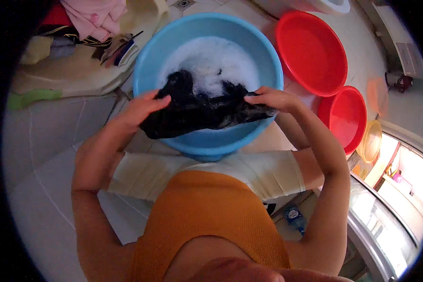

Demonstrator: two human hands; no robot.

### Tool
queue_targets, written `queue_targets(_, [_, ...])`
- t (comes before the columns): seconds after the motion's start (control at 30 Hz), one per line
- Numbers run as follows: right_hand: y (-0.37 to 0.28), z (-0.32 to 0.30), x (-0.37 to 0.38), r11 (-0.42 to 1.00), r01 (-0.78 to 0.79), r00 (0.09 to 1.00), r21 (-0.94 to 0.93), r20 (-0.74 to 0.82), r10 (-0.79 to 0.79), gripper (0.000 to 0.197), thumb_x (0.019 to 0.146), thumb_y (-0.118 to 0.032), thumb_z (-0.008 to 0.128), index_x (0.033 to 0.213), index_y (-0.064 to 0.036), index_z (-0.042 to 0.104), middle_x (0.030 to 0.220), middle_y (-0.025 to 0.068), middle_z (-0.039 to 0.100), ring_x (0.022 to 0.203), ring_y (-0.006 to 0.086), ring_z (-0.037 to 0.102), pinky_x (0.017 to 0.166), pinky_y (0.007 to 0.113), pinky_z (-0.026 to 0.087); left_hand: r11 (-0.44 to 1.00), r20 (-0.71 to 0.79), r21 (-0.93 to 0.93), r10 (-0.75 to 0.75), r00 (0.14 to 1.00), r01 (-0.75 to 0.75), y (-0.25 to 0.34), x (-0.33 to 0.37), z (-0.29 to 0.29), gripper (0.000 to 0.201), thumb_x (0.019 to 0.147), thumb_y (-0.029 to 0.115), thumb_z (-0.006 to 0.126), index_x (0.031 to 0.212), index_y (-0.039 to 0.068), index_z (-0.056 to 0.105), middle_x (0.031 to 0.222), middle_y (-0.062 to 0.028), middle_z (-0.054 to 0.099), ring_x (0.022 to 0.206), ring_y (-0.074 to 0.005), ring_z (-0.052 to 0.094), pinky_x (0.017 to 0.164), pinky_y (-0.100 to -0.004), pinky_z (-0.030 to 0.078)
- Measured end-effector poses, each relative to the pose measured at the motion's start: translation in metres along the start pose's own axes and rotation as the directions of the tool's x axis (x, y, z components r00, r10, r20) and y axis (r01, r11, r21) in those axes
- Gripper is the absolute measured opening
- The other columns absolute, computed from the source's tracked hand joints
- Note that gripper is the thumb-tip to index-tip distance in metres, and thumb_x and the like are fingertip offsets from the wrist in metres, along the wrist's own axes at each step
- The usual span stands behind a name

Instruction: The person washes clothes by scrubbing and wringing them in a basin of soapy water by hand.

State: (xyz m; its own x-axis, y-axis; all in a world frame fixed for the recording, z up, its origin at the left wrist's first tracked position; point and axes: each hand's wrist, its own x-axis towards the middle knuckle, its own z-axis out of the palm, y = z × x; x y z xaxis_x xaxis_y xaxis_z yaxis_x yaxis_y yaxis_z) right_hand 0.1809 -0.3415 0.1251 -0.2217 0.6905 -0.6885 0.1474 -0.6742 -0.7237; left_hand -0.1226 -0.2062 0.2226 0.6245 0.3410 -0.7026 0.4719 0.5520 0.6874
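Note:
A wet black garment (202,113) is stretched between my two hands over the near half of a large light-blue basin (148,61). My left hand (148,107) grips its left end, thumb on top. At the other end, my right hand (273,98) pinches the cloth with the thumb above and the fingers mostly hidden. White suds (216,61) fill the basin behind the garment, and part of the dark cloth dips into them. Which kind of garment it is, I cannot tell.
Two red basins (312,54) stand on the floor to the right, with a yellowish basin (372,141) beyond them. Pink cloth (96,16) and other laundry lie on a pale ledge at the upper left, near a green handle (35,97). A blue package (294,216) sits at the lower right.

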Motion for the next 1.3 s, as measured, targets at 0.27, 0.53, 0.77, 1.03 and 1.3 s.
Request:
queue_targets(0.27, [0.000, -0.051, 0.062, 0.744, 0.136, 0.988, 0.654, -0.037, -0.148, 0.038, 0.078, -0.021, 0.058, 0.108, 0.0012, 0.050, 0.100, 0.0102, 0.059, 0.086, 0.0194, 0.059, 0.079, 0.032, 0.047, 0.969, -0.190, -0.045, 0.229, 0.955, -0.242, 0.031, 0.122, -0.088, 0.037, 0.085, 0.029, 0.049, 0.109, 0.000, 0.049, 0.103, -0.0091, 0.056, 0.091, -0.0196, 0.055, 0.081, -0.0305, 0.043])
queue_targets(0.53, [0.064, -0.068, 0.220, 0.896, 0.238, 0.555, -0.375, -0.705, -0.442, 0.061, 0.075, -0.030, 0.061, 0.124, -0.0054, 0.034, 0.112, 0.0189, 0.048, 0.099, 0.0300, 0.051, 0.083, 0.039, 0.041, 0.262, -0.254, 0.953, 0.409, 0.877, 0.153, -0.023, 0.282, -0.080, 0.058, 0.077, 0.023, 0.058, 0.128, 0.011, 0.034, 0.117, -0.0167, 0.044, 0.110, -0.0339, 0.040, 0.088, -0.0465, 0.035])
queue_targets(0.77, [0.066, -0.007, 0.248, 0.709, 0.045, 0.894, -0.704, -0.288, -0.343, 0.067, 0.076, -0.038, 0.057, 0.131, -0.0161, 0.026, 0.113, 0.0293, 0.039, 0.098, 0.0446, 0.045, 0.082, 0.046, 0.039, -0.063, 0.129, 0.991, 0.216, 0.968, -0.118, -0.123, 0.298, -0.086, 0.048, 0.078, 0.035, 0.050, 0.122, 0.017, 0.042, 0.127, -0.0163, 0.034, 0.118, -0.0317, 0.033, 0.093, -0.0468, 0.032])
queue_targets(1.03, [0.062, -0.003, 0.262, 0.721, 0.119, 0.912, 0.682, -0.362, 0.192, 0.050, 0.078, -0.038, 0.052, 0.119, -0.0108, 0.039, 0.106, 0.0168, 0.048, 0.092, 0.0310, 0.049, 0.081, 0.037, 0.040, 0.932, -0.619, 0.354, 0.174, 0.766, 0.075, -0.079, 0.333, -0.004, 0.039, 0.077, 0.010, 0.049, 0.115, 0.001, 0.042, 0.112, -0.0203, 0.045, 0.103, -0.0348, 0.045, 0.086, -0.0383, 0.037])
queue_targets(1.3, [0.086, 0.005, 0.239, 0.411, 0.154, 0.870, 0.898, -0.321, 0.374, 0.041, 0.081, -0.038, 0.047, 0.106, -0.0055, 0.051, 0.098, 0.0043, 0.056, 0.087, 0.0174, 0.052, 0.080, 0.029, 0.041, 0.187, 0.173, 0.933, 0.520, 0.837, -0.309, -0.033, 0.327, 0.018, 0.018, 0.077, 0.023, 0.050, 0.083, 0.008, 0.058, 0.081, -0.0121, 0.059, 0.079, -0.0309, 0.057, 0.067, -0.0429, 0.045])
